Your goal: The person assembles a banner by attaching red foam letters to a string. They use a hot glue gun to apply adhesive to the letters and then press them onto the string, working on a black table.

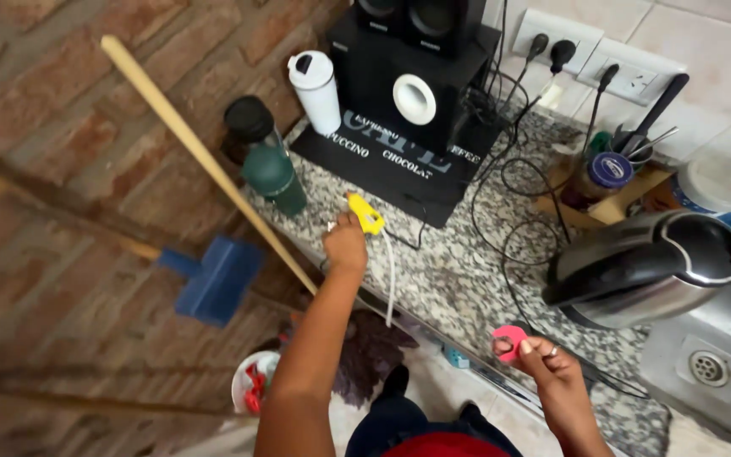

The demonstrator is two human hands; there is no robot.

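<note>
We saw a wooden broom handle [205,161] leaning past the dark green bottle [274,178] at the granite counter [458,279] edge; our left hand [345,245] had its fingers clamped on a yellow clip [366,213] above the counter; our right hand [545,360] pinched a pink clip [510,341] between fingertips, just before the steel kettle [649,267].

On the granite worktop [433,271] you see a steel kettle [645,267] at 3 o'clock, a black speaker [412,76] at 12, and a white tumbler [316,91] and green bottle [274,178] at 11.
</note>
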